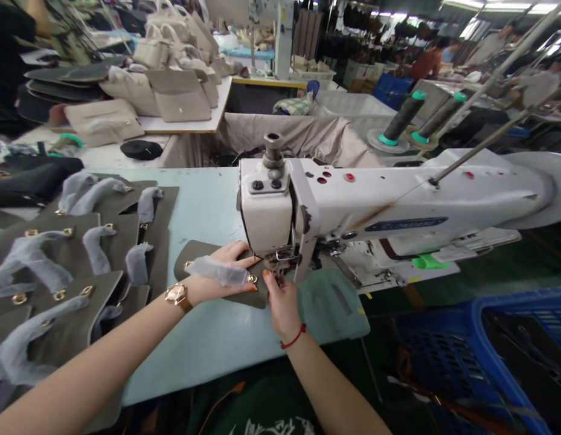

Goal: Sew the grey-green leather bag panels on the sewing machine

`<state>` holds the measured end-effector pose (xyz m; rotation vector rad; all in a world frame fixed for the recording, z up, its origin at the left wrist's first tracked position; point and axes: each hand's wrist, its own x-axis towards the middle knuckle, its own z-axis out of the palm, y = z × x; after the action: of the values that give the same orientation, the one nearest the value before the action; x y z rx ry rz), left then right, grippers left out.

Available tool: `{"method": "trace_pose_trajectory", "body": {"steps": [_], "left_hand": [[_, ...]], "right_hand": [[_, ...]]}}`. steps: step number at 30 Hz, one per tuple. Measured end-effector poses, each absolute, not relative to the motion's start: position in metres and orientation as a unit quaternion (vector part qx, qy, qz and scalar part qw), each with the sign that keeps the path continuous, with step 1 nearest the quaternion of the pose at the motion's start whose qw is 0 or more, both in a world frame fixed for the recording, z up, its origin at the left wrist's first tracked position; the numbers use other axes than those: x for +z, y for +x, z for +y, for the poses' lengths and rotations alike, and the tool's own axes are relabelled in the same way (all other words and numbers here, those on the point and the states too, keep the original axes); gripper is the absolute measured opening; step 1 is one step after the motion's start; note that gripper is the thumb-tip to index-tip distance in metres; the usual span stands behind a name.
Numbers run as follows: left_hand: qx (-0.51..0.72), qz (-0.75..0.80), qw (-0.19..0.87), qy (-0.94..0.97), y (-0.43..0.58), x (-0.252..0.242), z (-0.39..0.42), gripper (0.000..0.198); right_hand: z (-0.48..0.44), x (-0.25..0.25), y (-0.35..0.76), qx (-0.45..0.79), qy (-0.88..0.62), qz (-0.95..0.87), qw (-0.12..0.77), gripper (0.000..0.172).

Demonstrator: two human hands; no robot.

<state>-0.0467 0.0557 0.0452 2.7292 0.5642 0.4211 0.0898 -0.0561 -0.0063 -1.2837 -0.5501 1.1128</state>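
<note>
A grey-brown bag panel (247, 299) lies on the table with its edge at the needle area of the white sewing machine (266, 211). Across it runs a carrying handle (219, 271) in cloudy plastic wrap, fixed with gold rings. My left hand (202, 290) is laid flat on the panel, its fingers stretched out and partly beneath the handle. Close by the presser foot (280, 261), my right hand (284, 305) pinches the panel's near right edge between thumb and fingers. The fingers beneath the panel are hidden.
Several similar panels (110, 290) with wrapped handles overlap at left. Beige bags (178, 96) are heaped on a table behind. Two dark thread cones (402, 118) stand behind the machine arm. A blue basket (482, 308) is at lower right. People work in the far background.
</note>
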Motion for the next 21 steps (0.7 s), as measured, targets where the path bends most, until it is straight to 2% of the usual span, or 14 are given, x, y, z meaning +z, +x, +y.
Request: {"method": "trace_pose_trajectory", "body": {"steps": [4,9,12,16,21], "left_hand": [[0.103,0.278,0.057,0.953,-0.044,0.059,0.030,0.050],[0.083,0.347,0.028,0.934,-0.034,0.071,0.009,0.053],[0.089,0.386,0.049,0.917,-0.027,0.075,0.000,0.047],[0.126,0.397,0.095,0.904,-0.025,0.077,-0.005,0.039],[0.187,0.349,0.217,0.892,-0.029,0.073,-0.001,0.038]], "right_hand": [[-0.060,0.000,0.099,0.527,-0.517,-0.223,0.636,0.024],[-0.056,0.004,0.109,0.537,-0.502,-0.242,0.634,0.022],[-0.054,0.005,0.115,0.519,-0.510,-0.283,0.625,0.021],[-0.061,0.006,0.127,0.495,-0.553,-0.350,0.571,0.027],[-0.087,0.006,0.143,0.492,-0.561,-0.407,0.527,0.029]]}}
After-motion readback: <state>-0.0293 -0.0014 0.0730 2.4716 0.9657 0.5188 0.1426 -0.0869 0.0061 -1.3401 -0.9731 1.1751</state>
